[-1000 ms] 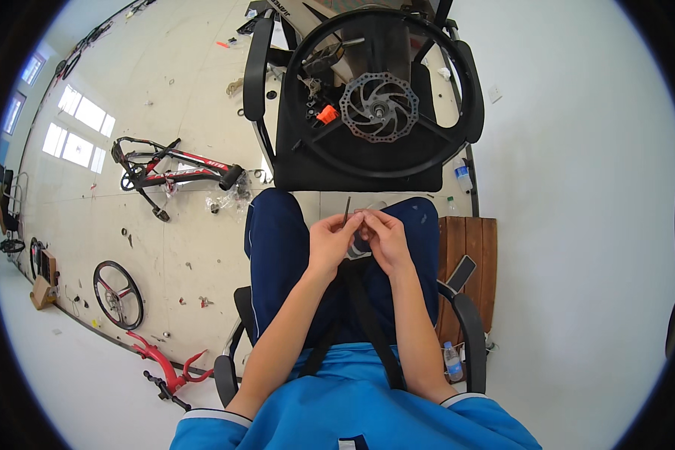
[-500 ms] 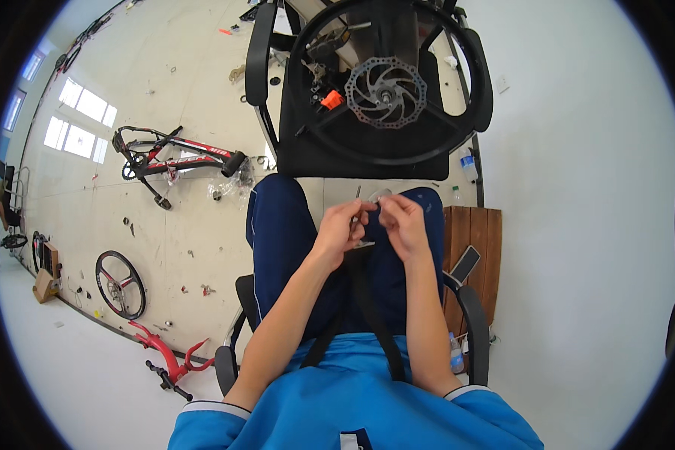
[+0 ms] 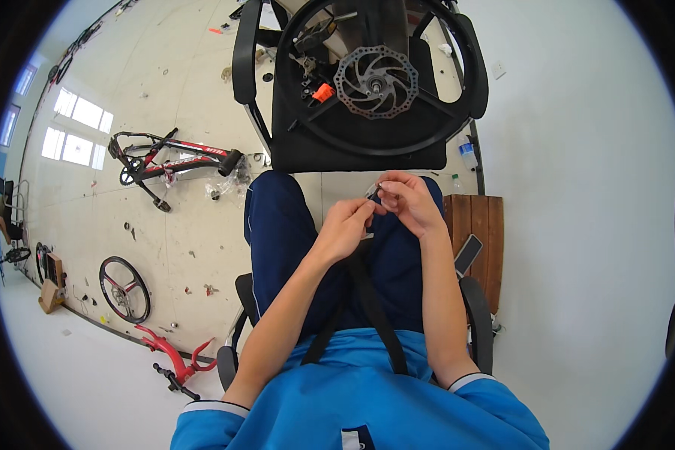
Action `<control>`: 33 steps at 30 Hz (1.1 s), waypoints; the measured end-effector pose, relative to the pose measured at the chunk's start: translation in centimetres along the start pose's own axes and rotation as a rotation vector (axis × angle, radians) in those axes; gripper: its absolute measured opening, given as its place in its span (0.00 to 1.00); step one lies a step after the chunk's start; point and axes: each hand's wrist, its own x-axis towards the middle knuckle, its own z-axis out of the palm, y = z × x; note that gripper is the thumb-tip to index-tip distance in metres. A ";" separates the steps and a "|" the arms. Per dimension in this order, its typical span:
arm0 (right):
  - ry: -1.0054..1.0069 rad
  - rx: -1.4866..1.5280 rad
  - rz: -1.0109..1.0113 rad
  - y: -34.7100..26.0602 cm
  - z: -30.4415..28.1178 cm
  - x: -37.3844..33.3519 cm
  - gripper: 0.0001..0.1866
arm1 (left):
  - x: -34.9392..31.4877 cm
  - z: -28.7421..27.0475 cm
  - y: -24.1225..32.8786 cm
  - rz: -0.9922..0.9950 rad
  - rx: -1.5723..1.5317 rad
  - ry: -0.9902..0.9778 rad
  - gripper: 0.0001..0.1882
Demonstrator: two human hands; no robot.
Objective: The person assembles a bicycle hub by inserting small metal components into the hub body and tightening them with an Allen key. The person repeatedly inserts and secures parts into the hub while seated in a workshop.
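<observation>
Both hands have drifted right: left hand [image 3: 346, 225] and right hand [image 3: 406, 201] together pinch a small dark part [image 3: 379, 189], too small to tell its axis, near the wheel [image 3: 379, 75].

Black wheel [image 3: 382, 79] with a silver, hole-patterned brake disc [image 3: 375, 71] and an orange part [image 3: 322, 92] lies on a black chair [image 3: 352, 142]; navy trousers [image 3: 277, 225] — bright blue shirt [image 3: 360, 405]; red-and-black bicycle frame [image 3: 176, 157] on the pale floor [image 3: 165, 247]; brown wooden box [image 3: 476, 232].
</observation>
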 end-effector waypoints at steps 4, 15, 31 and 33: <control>-0.010 0.033 0.046 0.0 0.1 0.2 0.06 | 0.0 -0.2 0.1 -0.027 -0.010 -0.011 0.18; -0.030 0.151 0.073 0.4 -0.3 1.7 0.07 | 1.6 -0.3 1.3 -0.048 -0.134 -0.013 0.16; 0.201 0.553 -0.144 -5.5 0.3 9.8 0.04 | 6.9 -1.0 5.8 0.249 0.051 0.178 0.12; 0.211 0.581 -0.151 -5.6 0.0 10.7 0.04 | 5.4 -0.9 5.0 0.178 0.011 0.232 0.12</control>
